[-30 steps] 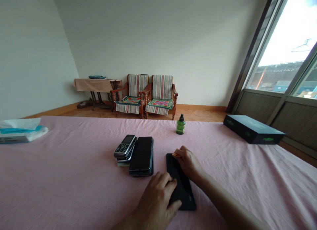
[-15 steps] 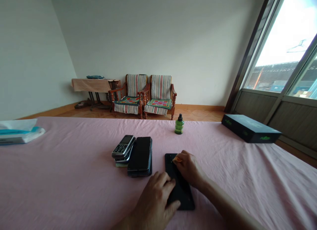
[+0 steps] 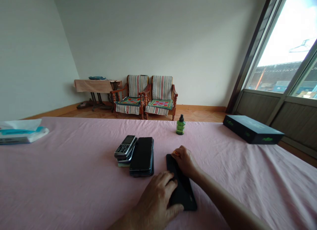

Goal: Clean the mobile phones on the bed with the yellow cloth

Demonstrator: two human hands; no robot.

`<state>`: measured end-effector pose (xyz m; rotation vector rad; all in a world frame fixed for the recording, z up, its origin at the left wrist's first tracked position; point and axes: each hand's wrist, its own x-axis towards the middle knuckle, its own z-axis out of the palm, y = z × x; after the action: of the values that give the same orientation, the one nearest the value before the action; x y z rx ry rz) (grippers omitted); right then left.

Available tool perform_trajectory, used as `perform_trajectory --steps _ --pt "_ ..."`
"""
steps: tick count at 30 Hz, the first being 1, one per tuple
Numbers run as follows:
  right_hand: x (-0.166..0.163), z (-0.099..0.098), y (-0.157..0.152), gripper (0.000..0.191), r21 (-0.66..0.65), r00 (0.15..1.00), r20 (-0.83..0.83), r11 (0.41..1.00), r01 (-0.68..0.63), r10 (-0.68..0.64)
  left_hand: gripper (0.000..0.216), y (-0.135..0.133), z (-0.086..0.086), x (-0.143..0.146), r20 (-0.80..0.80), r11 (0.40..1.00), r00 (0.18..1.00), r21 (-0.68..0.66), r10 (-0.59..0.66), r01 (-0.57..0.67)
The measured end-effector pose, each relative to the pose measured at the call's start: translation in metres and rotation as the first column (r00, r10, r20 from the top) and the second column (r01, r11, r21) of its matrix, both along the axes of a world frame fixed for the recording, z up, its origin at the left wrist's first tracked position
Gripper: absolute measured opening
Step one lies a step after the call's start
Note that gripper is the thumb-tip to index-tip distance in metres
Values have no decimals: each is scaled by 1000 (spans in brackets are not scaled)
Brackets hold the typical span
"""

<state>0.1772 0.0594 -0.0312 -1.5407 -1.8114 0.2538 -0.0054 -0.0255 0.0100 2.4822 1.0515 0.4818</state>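
Note:
A flat black slab that looks like a large phone or tablet (image 3: 182,193) lies on the pink cloth, a small mark near its close right corner. My left hand (image 3: 158,193) rests over its left side, fingers and thumb apart and touching its top face. At its far end, my right hand (image 3: 184,160) is closed in a pinch on a small orange cloth (image 3: 175,153), mostly hidden by the fingers. Left of the hands are a stack of black smartphones (image 3: 141,155) and, against it, a pile of keypad phones (image 3: 125,146).
A green spray bottle (image 3: 180,125) stands beyond the hands. To the right is a black box (image 3: 252,129); at the left edge sits a tissue pack (image 3: 22,132). The pink tablecloth (image 3: 74,177) is wrinkled. Two wooden chairs (image 3: 160,104) stand past the far edge.
My right hand has slid the orange cloth a little away from me, to the slab's far edge. My left hand stays on the slab. The whole view has shifted slightly.

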Motion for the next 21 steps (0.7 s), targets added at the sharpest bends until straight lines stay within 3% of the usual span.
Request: perform_trajectory --steps 7,15,21 --pt "-10 3 8 21 -8 999 4 999 -48 48 47 1 0 1 5 1000 1000 18 -3 3" --pt "3 1 10 19 13 998 39 999 -40 40 51 0 0 1 -5 999 1000 34 -13 13" --pt "-9 7 3 25 11 989 61 991 -134 133 51 0 -2 2 -36 999 999 49 -2 4"
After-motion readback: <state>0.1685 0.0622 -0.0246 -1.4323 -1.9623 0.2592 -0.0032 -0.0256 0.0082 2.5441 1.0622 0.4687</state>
